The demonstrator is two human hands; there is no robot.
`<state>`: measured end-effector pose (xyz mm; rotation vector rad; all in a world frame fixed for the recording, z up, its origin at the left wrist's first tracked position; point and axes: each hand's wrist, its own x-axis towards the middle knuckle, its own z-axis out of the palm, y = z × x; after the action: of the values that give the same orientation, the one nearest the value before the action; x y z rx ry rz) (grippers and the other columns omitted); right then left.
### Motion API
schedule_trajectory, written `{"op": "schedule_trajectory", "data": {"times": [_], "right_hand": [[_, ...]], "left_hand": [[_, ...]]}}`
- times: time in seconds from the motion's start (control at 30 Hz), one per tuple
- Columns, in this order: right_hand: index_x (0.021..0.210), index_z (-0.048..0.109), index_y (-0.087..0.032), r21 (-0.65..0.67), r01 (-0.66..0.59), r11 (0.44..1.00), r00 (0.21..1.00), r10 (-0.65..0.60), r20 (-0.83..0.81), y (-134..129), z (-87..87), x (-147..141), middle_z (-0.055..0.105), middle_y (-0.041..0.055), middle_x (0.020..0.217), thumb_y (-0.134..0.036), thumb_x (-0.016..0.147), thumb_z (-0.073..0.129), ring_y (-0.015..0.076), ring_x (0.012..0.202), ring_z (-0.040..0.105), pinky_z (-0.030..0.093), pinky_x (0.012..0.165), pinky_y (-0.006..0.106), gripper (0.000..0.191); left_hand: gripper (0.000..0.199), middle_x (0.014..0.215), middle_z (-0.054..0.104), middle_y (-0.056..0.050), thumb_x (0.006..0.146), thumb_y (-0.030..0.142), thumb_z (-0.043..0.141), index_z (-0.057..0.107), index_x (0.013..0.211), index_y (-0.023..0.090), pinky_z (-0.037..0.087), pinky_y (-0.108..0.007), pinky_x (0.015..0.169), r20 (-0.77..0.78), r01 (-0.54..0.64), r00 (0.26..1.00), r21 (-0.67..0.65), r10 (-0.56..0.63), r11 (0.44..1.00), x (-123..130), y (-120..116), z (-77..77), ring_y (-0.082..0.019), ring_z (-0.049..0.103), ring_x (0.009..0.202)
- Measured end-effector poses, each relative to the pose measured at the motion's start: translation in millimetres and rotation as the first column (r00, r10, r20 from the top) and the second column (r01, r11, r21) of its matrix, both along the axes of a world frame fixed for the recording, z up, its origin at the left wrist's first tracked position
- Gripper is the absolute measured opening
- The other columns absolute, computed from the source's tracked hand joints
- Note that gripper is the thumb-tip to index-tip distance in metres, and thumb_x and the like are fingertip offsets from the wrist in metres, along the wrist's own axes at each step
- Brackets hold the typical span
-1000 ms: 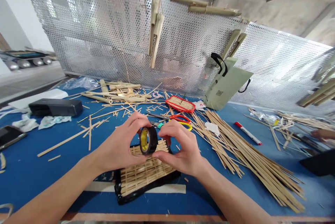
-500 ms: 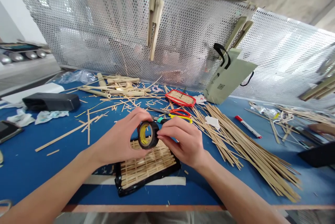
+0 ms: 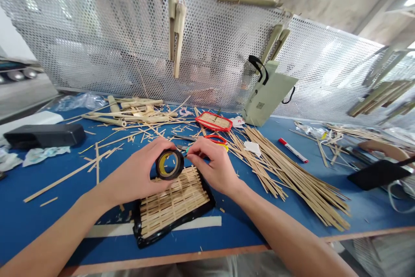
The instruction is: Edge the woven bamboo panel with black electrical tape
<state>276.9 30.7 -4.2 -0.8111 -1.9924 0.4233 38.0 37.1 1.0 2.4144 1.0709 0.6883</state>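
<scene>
My left hand (image 3: 138, 173) is closed around a roll of black tape (image 3: 180, 165) with a yellow core, held on edge with its opening facing me. Thumb and fingers of my right hand (image 3: 214, 162) are pinched just right of the roll, on a thin dark bit that looks like the tape's loose end. Below both hands lies a woven bamboo mat (image 3: 177, 201), its visible edges bound in black tape. My left hand hides part of its upper left. Scissors with red-orange handles (image 3: 216, 139) lie behind my right hand, partly covered.
Bamboo strips (image 3: 292, 173) lie fanned out at right, beside a red-capped marker (image 3: 293, 151). A red-edged woven piece (image 3: 214, 121) and a green bag (image 3: 269, 95) stand farther back. A black case (image 3: 45, 135) is at left. Another person's hand (image 3: 384, 149) is at far right.
My right fingers have drawn slightly away from the roll, leaving a small gap. The view has shifted to the right, so things appear farther left.
</scene>
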Motion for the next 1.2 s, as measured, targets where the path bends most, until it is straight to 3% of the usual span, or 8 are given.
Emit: {"op": "schedule_trajectory", "data": {"times": [0.27, 0.4, 0.5, 0.6, 0.77, 0.87, 1.0, 1.2], "right_hand": [[0.085, 0.069, -0.025, -0.352, 0.093, 0.931, 0.994, -0.069, 0.079, 5, -9.8, 1, 0.069, 0.0028, 0.074, -0.033, 0.096, 0.062, 0.0201, 0.067, 0.060, 0.047, 0.065, 0.035, 0.015], [0.081, 0.070, -0.030, -0.656, 0.059, 0.752, 0.987, -0.144, -0.077, 26, -33.6, -1, 0.074, 0.0123, 0.079, -0.056, 0.084, 0.071, 0.0278, 0.068, 0.069, 0.054, 0.061, 0.043, 0.026], [0.074, 0.072, -0.032, -0.747, 0.056, 0.663, 0.965, -0.227, -0.130, 40, -45.3, -4, 0.075, 0.0181, 0.082, -0.064, 0.063, 0.082, 0.0318, 0.066, 0.071, 0.055, 0.062, 0.049, 0.036], [0.078, 0.073, -0.036, -0.700, 0.129, 0.702, 0.963, -0.257, -0.080, 43, -47.7, -5, 0.076, 0.0161, 0.086, -0.063, 0.059, 0.083, 0.0343, 0.073, 0.073, 0.058, 0.072, 0.055, 0.034], [0.084, 0.072, -0.041, -0.521, 0.251, 0.816, 0.961, -0.274, 0.034, 35, -44.6, -3, 0.077, 0.0112, 0.092, -0.057, 0.069, 0.077, 0.0354, 0.083, 0.074, 0.058, 0.076, 0.055, 0.023], [0.090, 0.070, -0.039, -0.508, 0.241, 0.827, 0.963, -0.270, 0.016, 32, -43.7, -2, 0.077, 0.0110, 0.092, -0.057, 0.074, 0.073, 0.0337, 0.080, 0.073, 0.059, 0.069, 0.051, 0.025], [0.099, 0.068, -0.030, -0.476, 0.210, 0.854, 0.974, -0.223, 0.030, 32, -42.6, -1, 0.076, 0.0084, 0.091, -0.066, 0.077, 0.068, 0.0320, 0.082, 0.073, 0.061, 0.075, 0.049, 0.042], [0.107, 0.063, -0.024, -0.492, 0.181, 0.852, 0.981, -0.190, 0.033, 32, -42.0, 0, 0.076, 0.0059, 0.090, -0.071, 0.079, 0.065, 0.0276, 0.080, 0.073, 0.061, 0.075, 0.041, 0.054]], "left_hand": [[0.060, 0.136, 0.063, -0.009, 0.077, 0.028, 0.072, 0.055, 0.134, 0.024, 0.054, -0.041, 0.109, -0.091, -0.025, 0.995, 0.045, 0.029, 0.999, -1, 2, -1.4, -0.029, 0.063, 0.126], [0.076, 0.143, 0.063, -0.008, 0.084, 0.029, 0.068, 0.042, 0.156, 0.025, 0.051, -0.029, 0.110, -0.230, -0.080, 0.968, 0.102, 0.102, 0.992, -6, -6, -2.0, -0.027, 0.062, 0.131], [0.092, 0.167, 0.037, -0.023, 0.088, 0.033, 0.070, 0.022, 0.166, 0.021, 0.048, -0.047, 0.118, -0.324, -0.107, 0.934, 0.157, 0.153, 0.982, -12, -19, -4.7, -0.040, 0.042, 0.152], [0.082, 0.170, 0.032, -0.024, 0.096, 0.039, 0.063, 0.024, 0.165, 0.022, 0.049, -0.058, 0.116, -0.375, -0.150, 0.900, 0.207, 0.220, 0.967, -20, -37, -4.7, -0.044, 0.037, 0.155], [0.047, 0.151, 0.060, -0.004, 0.098, 0.044, 0.055, 0.054, 0.144, 0.036, 0.053, -0.035, 0.110, -0.270, -0.387, 0.855, 0.239, 0.444, 0.891, -58, -66, -3.6, -0.024, 0.062, 0.133], [0.041, 0.134, 0.066, -0.013, 0.103, 0.036, 0.041, 0.059, 0.137, 0.024, 0.061, -0.046, 0.095, -0.239, -0.649, 0.678, 0.251, 0.695, 0.719, -110, -77, -10.9, -0.030, 0.070, 0.117], [0.045, 0.135, 0.063, -0.024, 0.100, 0.033, 0.044, 0.061, 0.134, 0.011, 0.052, -0.061, 0.102, -0.257, -0.824, 0.423, 0.288, 0.869, 0.487, -192, -81, -25.0, -0.045, 0.060, 0.128], [0.059, 0.144, 0.065, -0.018, 0.092, 0.045, 0.054, 0.058, 0.144, 0.017, 0.053, -0.050, 0.102, -0.349, -0.849, 0.400, 0.206, 0.847, 0.486, -270, -77, -32.8, -0.041, 0.067, 0.123]]}}
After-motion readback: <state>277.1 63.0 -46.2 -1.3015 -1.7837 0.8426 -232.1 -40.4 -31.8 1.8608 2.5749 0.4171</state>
